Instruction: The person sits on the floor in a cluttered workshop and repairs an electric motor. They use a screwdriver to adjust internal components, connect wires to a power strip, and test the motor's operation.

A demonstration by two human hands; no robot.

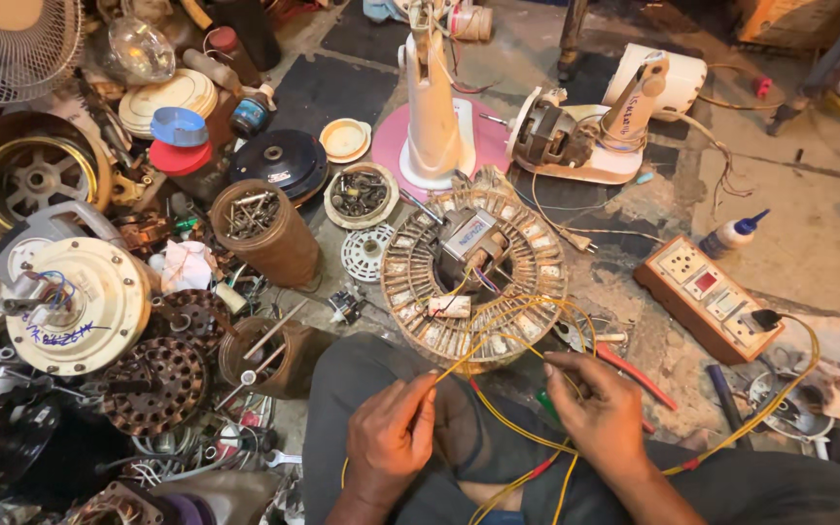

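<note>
L hand (391,437) fingers pinched shut on yellow wire (507,326); R hand (603,413) fingers curled round same wire by stator (473,267)

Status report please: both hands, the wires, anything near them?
Left hand pinches a yellow wire. Right hand grips the yellow wires near the round winding. Red-handled pliers beside right hand.

Both forearms ran off the bottom edge. The left hand (389,442) curled over a yellow wire (527,428), so its fingertips' grip could not be made out. The right hand (603,413) covered part of a red-handled tool (639,377), hiding its head. The fan grille (12,44) was cut by the top-left corner. Small parts inside the brown tin (255,214) were too small to tell apart.
</note>
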